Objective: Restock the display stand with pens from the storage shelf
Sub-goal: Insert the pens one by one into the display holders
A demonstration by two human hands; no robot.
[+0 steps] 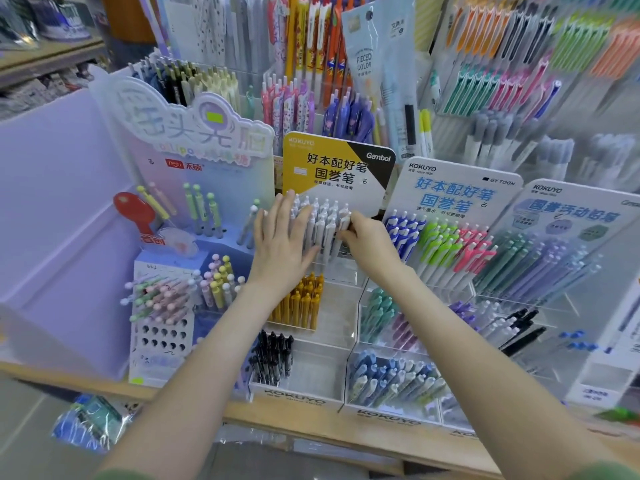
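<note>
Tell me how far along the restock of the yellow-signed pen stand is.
Done, by the look: the white pens at the top stand tightly packed. In hand: the left hand presses flat against that bunch while the right hand pinches a white pen at its right end. Left, probably: the yellow pens and black pens below leave bare space to their right.

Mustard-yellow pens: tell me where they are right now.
Head view, centre: the mustard-yellow pens stand in a clear tier directly below the left hand, one tier under the white pens and one above the black pens.
</note>
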